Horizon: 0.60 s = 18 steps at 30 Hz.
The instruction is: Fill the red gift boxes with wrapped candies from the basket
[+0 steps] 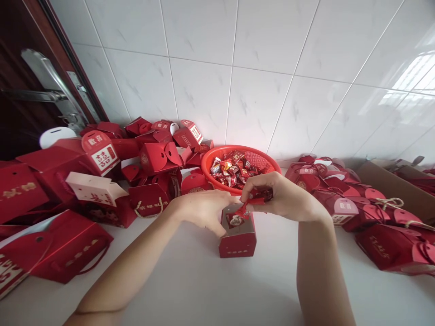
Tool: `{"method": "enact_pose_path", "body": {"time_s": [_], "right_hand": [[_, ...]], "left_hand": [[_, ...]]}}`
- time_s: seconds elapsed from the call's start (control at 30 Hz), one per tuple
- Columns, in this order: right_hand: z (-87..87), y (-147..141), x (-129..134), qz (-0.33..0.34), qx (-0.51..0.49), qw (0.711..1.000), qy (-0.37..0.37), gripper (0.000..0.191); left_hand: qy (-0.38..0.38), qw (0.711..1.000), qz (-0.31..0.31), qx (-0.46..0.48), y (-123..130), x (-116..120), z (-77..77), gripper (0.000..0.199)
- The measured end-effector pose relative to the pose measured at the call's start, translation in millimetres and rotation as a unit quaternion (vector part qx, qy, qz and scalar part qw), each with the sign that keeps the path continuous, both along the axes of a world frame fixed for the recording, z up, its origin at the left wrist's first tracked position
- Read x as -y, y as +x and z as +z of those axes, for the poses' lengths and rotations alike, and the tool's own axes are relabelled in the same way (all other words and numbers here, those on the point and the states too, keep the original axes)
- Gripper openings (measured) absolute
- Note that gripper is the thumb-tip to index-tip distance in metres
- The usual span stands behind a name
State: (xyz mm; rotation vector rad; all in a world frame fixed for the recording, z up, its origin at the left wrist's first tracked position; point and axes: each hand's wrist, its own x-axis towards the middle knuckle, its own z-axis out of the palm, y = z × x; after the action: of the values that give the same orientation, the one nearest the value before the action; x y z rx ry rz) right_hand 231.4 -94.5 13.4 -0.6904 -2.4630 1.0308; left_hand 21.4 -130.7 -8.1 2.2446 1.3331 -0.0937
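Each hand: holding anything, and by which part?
Right hand: red-wrapped candy, by its wrapper, between thumb and fingers. Left hand: thumb at left rim of red gift box; whether it grips firmly can't be told.

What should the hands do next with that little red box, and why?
Probably the right hand should lower its red-wrapped sweets into the red box and let go: they are right above its open top, and the left hand is at the box's left side, perhaps steadying it.
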Motion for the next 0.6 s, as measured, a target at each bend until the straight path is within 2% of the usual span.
{"method": "enact_pose_path", "body": {"time_s": [0.17,0.43,0.6], "right_hand": [[2.0,2,2,-0.040,-0.008,0.999,-0.003,0.009],[-2.3,-7,4,-0.036,0.047,0.997,0.040,0.012],[0.2,-7,5,-0.022,0.032,0.998,0.046,0.006]], "left_hand": [[-0.002,1.000,0.010,-0.008,-1,0,-2.1,0.056],[-0.005,0.999,-0.025,0.040,1,2,1.2,0.053],[0.007,1.000,-0.004,0.011,5,11,6.9,0.052]]}}
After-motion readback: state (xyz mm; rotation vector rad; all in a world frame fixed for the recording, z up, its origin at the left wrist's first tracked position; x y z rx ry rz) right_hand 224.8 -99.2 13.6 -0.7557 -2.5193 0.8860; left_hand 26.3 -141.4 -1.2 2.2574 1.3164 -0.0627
